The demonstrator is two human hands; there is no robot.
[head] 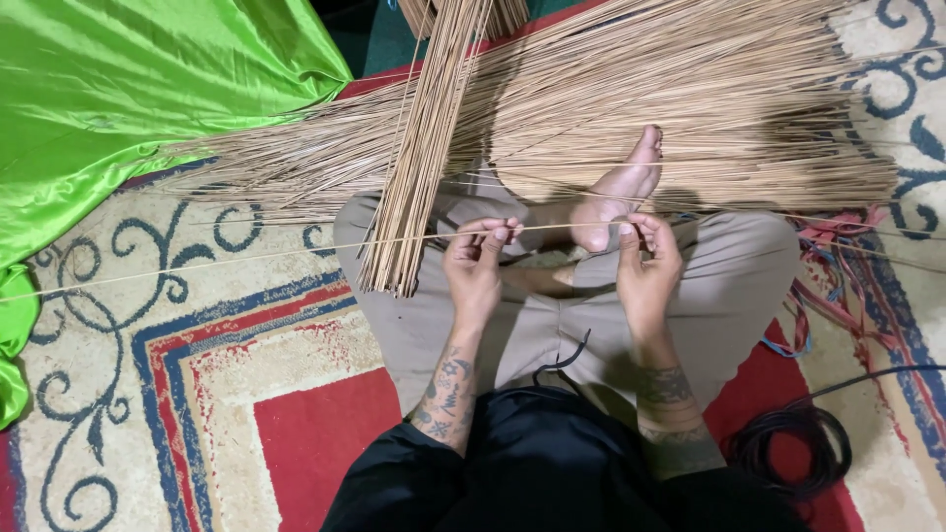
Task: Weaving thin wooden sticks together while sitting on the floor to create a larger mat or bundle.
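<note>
- Sitting cross-legged on a patterned rug (197,365), the person had both hands up in front of their lap, working one single thin stick (562,228).
- Left hand (475,264) was pinched shut on that stick, thumb and fingertips squeezed together right on it.
- Right hand (645,264) was doing the same thing a little further along, fingers curled and pinching the same stick.
- The stick itself ran pretty much level between the two hands and stuck way out past the left one, over the rug.
- A loose bundle of sticks (419,148) hung down just beside the left hand, its ends fanned out over the left knee.
- Behind that, a big spread-out pile of sticks (709,108) lay across the rug, and a bare foot (621,187) poked out in front of it.
- Bright green cloth (108,99) was bunched up off to the left, and a coiled black cable (793,448) sat by the right elbow.
</note>
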